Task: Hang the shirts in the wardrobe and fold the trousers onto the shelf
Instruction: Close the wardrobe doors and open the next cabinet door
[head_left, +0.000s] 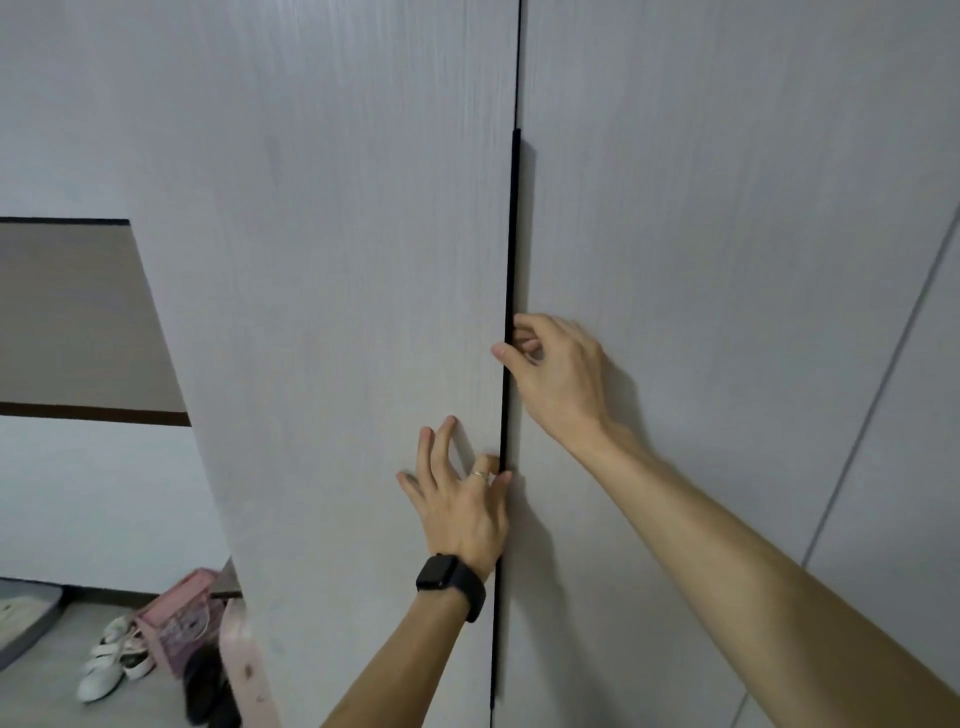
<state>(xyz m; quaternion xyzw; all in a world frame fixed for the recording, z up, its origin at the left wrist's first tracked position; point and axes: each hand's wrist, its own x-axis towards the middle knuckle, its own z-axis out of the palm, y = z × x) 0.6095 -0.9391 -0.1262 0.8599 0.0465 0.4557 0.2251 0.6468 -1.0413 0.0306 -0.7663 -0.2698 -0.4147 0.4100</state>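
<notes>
Right now both of your hands are on the closed wardrobe, at the black strip that runs down between its two doors. Your right hand has its fingers curled into that dark seam, hooked round the edge of the right door, with the thumb stretched across onto the left door. Below it, your left hand lies on the left door with three fingers spread and straight against the panel. The finger wearing the ring is bent, and it and the thumb sit right at the seam; whether they catch the edge, you cannot tell. A dark watch wraps that wrist. Far down to the left of your fingers, white shoes and a pink box sit on the floor.
</notes>
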